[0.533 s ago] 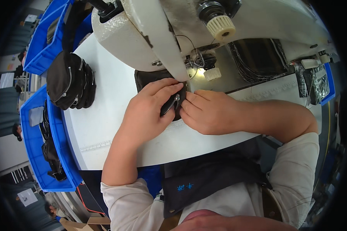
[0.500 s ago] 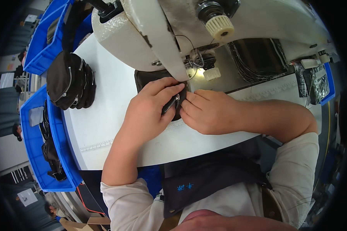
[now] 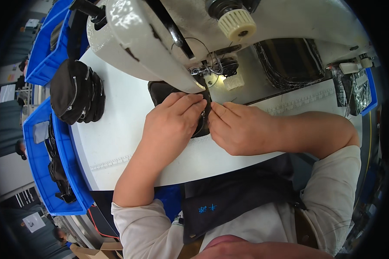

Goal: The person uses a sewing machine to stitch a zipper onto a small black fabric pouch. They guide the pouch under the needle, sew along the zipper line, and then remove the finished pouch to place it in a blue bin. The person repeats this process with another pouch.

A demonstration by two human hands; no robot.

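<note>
Left fingers (image 3: 186, 102) lie flat and pressed together on a black pouch piece (image 3: 162, 91), tips at the zipper (image 3: 200, 125) that runs down its middle. Right fingers (image 3: 224, 111) are pressed together too, tips bearing on the other side of the zipper from 3 o'clock; whether they pinch an edge or only press, I cannot tell. The left hand (image 3: 170, 127) and right hand (image 3: 242, 129) nearly meet over the piece, which sits on the white surface (image 3: 116, 142) directly below the needle area (image 3: 209, 71) of the sewing machine (image 3: 134, 41), mostly hidden by the hands. At 12 o'clock of the fingers: a cream knob (image 3: 237, 23) on the machine head. At 9 to 10 o'clock, well apart: a stack of black pouches (image 3: 75, 93) with zippers. Beyond that, at 8 o'clock, a blue bin (image 3: 39, 172) with dark parts inside. At 2 o'clock: a dark quilted panel (image 3: 289, 60). My read for doing the step well: keep both sets of fingertips level on either side of the zipper, hold the fabric flat and taut, feed straight toward 12 o'clock, keep tips clear of the needle path, and let the machine pull rather than pushing.
</note>
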